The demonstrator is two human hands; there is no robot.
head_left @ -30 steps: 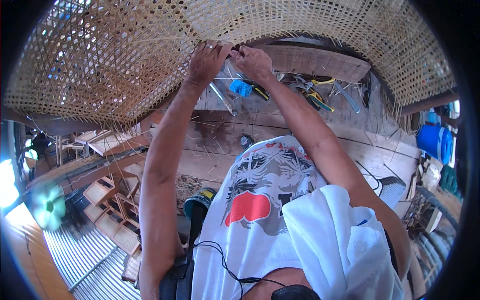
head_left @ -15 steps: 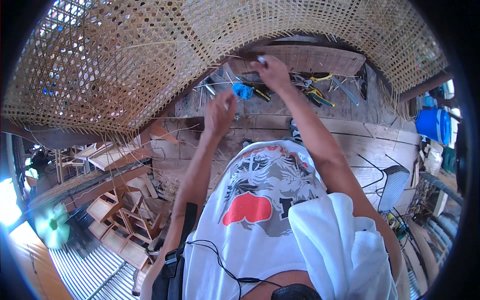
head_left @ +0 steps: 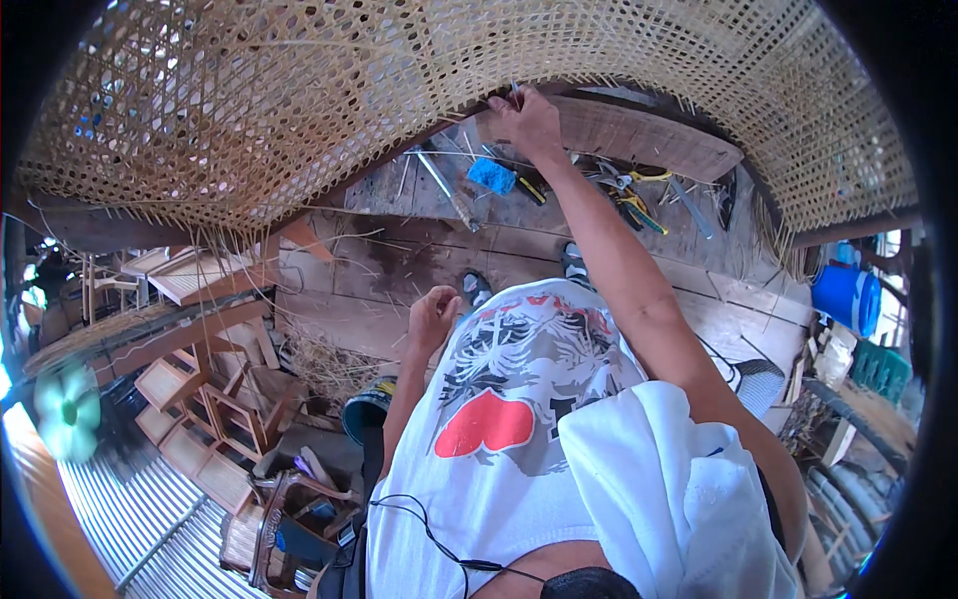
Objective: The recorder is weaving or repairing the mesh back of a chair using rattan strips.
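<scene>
At the near edge of the woven cane panel (head_left: 329, 100), pinching with the right hand (head_left: 531, 122); contents impossible to tell. Well apart from the panel, curling the left hand (head_left: 433, 315) loosely, contents unclear. Under the panel's edge, partly hidden: wooden board (head_left: 649, 131). Short of the panel: blue sponge (head_left: 491, 176), yellow-handled tools (head_left: 647, 217). Beside its right end: blue bucket (head_left: 844, 298).

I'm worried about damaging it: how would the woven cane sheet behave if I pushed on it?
The woven cane sheet would probably flex rather than stay rigid, being thin interlaced strands. It looks light for its size, given the many open holes. Loose strand ends along its edge may snag.
</scene>
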